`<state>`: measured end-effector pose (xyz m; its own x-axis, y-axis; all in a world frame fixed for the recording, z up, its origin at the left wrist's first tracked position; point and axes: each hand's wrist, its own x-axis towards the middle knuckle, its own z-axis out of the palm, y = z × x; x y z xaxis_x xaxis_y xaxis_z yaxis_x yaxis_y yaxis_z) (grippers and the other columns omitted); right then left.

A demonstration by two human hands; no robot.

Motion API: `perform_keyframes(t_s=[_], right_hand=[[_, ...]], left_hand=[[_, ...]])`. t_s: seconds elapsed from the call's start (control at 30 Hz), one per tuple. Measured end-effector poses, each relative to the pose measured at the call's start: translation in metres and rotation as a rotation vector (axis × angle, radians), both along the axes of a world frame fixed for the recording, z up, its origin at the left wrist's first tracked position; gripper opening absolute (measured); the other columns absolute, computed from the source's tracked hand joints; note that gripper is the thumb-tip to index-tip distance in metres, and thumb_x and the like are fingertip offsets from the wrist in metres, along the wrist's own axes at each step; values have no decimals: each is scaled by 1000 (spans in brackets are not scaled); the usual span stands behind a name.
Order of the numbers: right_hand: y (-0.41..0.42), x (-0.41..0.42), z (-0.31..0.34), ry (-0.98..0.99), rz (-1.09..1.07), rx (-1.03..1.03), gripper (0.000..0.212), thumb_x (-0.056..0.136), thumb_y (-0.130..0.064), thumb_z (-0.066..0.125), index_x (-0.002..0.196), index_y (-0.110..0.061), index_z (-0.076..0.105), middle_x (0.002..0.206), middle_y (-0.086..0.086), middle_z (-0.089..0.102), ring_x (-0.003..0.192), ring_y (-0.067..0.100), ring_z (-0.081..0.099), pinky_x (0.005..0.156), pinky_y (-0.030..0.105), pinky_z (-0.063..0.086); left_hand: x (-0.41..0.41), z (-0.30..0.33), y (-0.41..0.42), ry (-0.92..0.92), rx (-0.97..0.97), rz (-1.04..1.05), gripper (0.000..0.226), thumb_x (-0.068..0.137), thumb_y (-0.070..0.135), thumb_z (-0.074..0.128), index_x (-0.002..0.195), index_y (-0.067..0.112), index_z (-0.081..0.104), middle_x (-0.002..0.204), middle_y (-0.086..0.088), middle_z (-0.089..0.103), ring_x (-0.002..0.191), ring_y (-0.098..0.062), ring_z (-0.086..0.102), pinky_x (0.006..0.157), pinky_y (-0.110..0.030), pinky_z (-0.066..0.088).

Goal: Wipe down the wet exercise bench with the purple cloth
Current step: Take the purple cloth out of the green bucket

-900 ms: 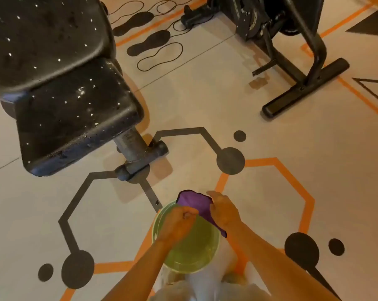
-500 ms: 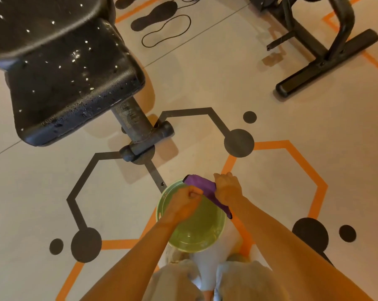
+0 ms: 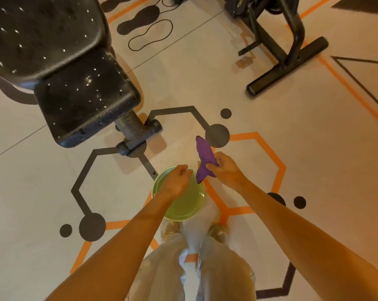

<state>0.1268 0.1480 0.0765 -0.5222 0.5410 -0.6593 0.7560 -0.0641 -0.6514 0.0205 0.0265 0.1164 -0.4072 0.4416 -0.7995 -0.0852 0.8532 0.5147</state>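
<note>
Right then, as seen from beside the person:
Right hand: the right hand [image 3: 226, 170] was pinching the purple cloth [image 3: 204, 160] about midway along its length, thumb and fingers closed on the bunched fabric.
Purple cloth: it hung twisted into a narrow strip, one end pointing away toward a dark floor dot [image 3: 217, 135], the other drooping over the far right rim of the green bowl [image 3: 183, 209]. It was off the floor and well apart from the bench.
Left hand: the left hand [image 3: 177, 181] hovered over the bowl with its fingers loosely curled inward, gripping nothing that I could see; it sat just beside the cloth's lower end, and I could not tell whether it touched it.
Green bowl: it stood on the floor right in front of the person's shoes [image 3: 171, 229], round and pale green inside, its left part covered by the left hand and forearm.
Exercise bench: the exercise bench [image 3: 83, 101] stood up and to the left, black padding dotted with bright water droplets across both the seat and the larger back pad, its metal post and foot [image 3: 138, 135] near the bowl.
Floor: the floor [image 3: 314, 148] was pale, marked with orange and dark hexagon lines, dots and shoe-print outlines.
Other gear: a black machine frame [image 3: 288, 61] stood at the far right, well clear of the hands.
</note>
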Motion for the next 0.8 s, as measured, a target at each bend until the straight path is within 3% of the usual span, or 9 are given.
perform_keyframes(t_s=[0.1,0.17,0.27,0.33,0.47,0.53,0.63,0.7,0.8], right_hand=[[-3,6,66,52,-58,-87,42,86,-10,67,122,1,49,115,18,59,104,30,58,84,37,52],[-5,12,110,92,-58,-149,45,82,-1,68,122,4,48,109,15,59,99,27,58,76,28,52],[-11,23,171,115,-67,-188,41,80,7,68,118,5,50,105,16,61,90,24,58,68,18,50],[-15,31,207,90,-107,-189,45,80,3,70,119,-2,49,112,17,62,92,23,60,71,21,52],[-28,55,260,119,-214,-106,74,74,-7,79,132,-24,36,100,8,62,89,21,62,68,20,53],[-32,66,281,138,-168,-17,81,67,-11,85,129,-33,38,94,1,62,89,20,62,75,27,55],[-34,80,308,73,-87,114,49,62,-19,88,101,-31,60,100,-1,66,96,21,61,86,38,55],[-37,88,324,-14,-44,229,32,64,-24,87,84,-28,62,96,0,64,96,22,58,82,38,54],[-43,98,347,-1,-157,299,28,66,-25,86,76,-22,61,102,4,59,98,20,53,77,30,53]], left_hand=[[6,57,10,-65,12,63,43,104,35,39,135,10,54,123,-2,54,122,-25,50,107,-35,35],[11,91,10,-129,62,133,40,102,37,44,122,9,64,111,-6,60,105,-23,55,93,-31,44],[18,137,3,-209,145,278,20,96,24,60,108,9,68,103,-9,67,93,-23,62,70,-20,51],[22,167,-2,-223,161,366,23,89,13,69,110,7,66,98,-9,68,83,-19,64,60,-16,52],[33,222,-7,-267,223,435,31,80,5,77,105,15,61,100,-15,70,83,-21,68,68,-26,58],[38,248,-9,-307,312,365,38,78,-2,76,109,15,62,98,-18,70,81,-20,69,63,-23,59],[41,281,-7,-309,370,56,51,76,-14,72,122,7,63,108,-22,70,88,-21,68,66,-15,56],[43,296,-5,-223,370,-130,48,78,-18,65,122,2,65,111,-20,69,90,-19,65,68,-12,54],[46,312,1,-136,394,-310,39,86,-12,56,119,5,68,117,-15,69,98,-18,62,76,-14,52]])
